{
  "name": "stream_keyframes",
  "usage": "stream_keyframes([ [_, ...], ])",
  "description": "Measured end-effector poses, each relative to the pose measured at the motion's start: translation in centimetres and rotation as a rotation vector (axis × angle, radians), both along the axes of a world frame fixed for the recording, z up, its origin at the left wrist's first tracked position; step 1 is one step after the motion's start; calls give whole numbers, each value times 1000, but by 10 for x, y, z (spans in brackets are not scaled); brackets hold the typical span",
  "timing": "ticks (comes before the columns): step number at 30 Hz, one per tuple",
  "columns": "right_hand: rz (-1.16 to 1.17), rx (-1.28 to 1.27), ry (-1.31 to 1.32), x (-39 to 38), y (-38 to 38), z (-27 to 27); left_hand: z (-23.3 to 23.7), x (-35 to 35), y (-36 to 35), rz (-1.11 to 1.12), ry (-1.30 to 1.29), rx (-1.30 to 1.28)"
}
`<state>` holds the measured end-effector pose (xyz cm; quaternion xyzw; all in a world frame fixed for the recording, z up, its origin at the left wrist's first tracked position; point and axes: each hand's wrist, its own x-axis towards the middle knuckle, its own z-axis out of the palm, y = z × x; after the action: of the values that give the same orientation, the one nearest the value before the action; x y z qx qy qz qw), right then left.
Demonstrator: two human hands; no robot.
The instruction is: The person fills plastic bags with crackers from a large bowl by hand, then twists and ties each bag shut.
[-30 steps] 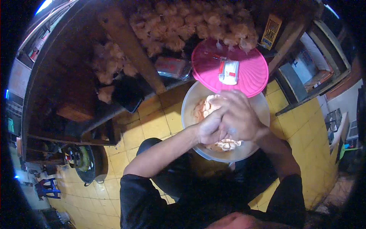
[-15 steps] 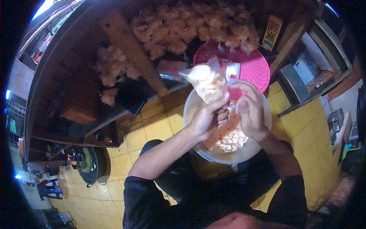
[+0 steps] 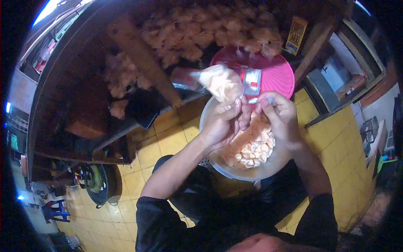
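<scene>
My left hand is closed, pinching the neck of a clear plastic bag filled with pale, chip-like crackers. The bag tilts up and to the left above the fingers. My right hand sits just beside it, thumb and fingers pinched on a bit of clear plastic that looks like the bag's loose end. Under both hands, a translucent round tub between my legs holds many loose crackers. Beyond it lies a pink lid, with a red-and-white plastic packet resting on it.
Many filled cracker bags lie heaped on the dark wooden shelf ahead. A yellow-and-black box stands at their right. A dark phone-like object is at the shelf edge. A black pan sits on the yellow tiles at left.
The filled bag has tipped further left and down. My right hand has closed into a pinch and moved slightly away from the left, showing the packet and crackers more fully.
</scene>
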<state>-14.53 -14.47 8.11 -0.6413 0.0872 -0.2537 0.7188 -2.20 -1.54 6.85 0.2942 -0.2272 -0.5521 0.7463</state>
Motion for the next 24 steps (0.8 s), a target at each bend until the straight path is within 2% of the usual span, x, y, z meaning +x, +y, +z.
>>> stream_keyframes([
  [2,-402,-1155,-85,0,-6,1,-11,14,2,-79,-59,49],
  [3,-405,-1154,-83,2,-7,6,-12,19,2,-154,-115,97],
  [4,-364,-1342,-183,3,-5,14,-13,18,2,-127,-274,263],
  [5,-317,-1525,-283,3,-2,17,-13,20,4,-134,-268,270],
  [7,-288,-1505,-315,7,0,-1,-4,27,7,-307,-814,420],
  [8,-245,-1385,-249,8,1,-8,-22,31,6,-257,-941,329],
  [9,-201,-1263,-187,8,1,-12,-24,27,5,-264,-939,332],
  [11,-260,-1269,-116,4,2,-14,-23,16,4,210,-1589,186],
  [13,-233,-1238,93,2,1,-12,1,11,7,152,-1657,245],
  [14,-231,-1237,95,3,1,-12,3,11,7,214,-1788,264],
  [15,-261,-1133,85,5,2,-12,5,11,8,277,-1919,284],
  [16,-290,-1031,74,7,2,-12,7,12,7,278,-1916,286],
  [17,-287,-1030,77,8,2,-12,9,14,6,401,-1921,162],
  [18,-293,-843,75,9,3,-11,10,16,5,524,-1919,38],
  [19,-297,-658,72,10,3,-11,7,18,3,526,-1916,41],
  [21,-283,-627,15,13,3,-9,2,22,1,554,-1702,-39],
  [22,-238,-457,34,14,5,-5,3,21,2,558,-1702,-38],
  [23,-193,-286,52,14,5,-3,6,21,3,478,-1566,24],
  [24,-194,-285,52,15,3,-5,8,20,4,397,-1428,83],
])
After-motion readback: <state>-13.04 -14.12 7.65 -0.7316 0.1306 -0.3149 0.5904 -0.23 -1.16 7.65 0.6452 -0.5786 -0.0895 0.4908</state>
